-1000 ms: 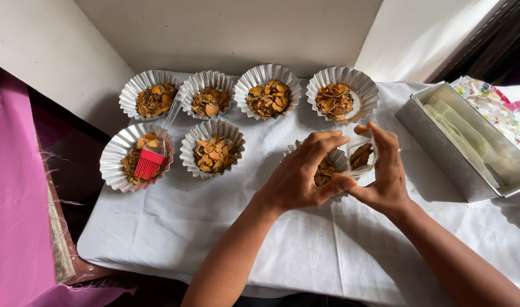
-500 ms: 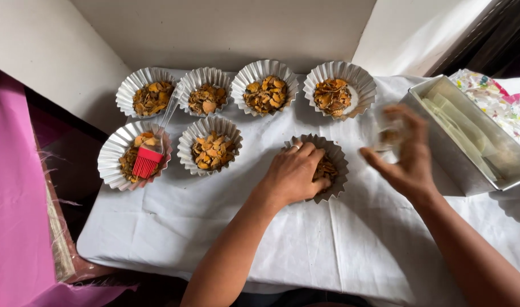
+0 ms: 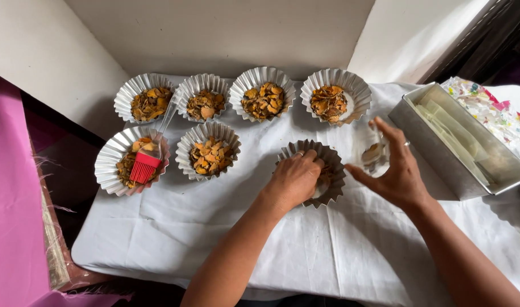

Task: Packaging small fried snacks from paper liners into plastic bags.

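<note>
On the white cloth point(image 3: 214, 227), left hand point(image 3: 294, 179) presses into a fluted mould point(image 3: 331, 165).

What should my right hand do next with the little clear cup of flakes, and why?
Probably bring the small clear cup in your right hand back over the fluted tin and tip the rest in. Your left hand rests in that tin, which looks less full than the six other filled tins, and the cup seems to hold a few flakes.
</note>
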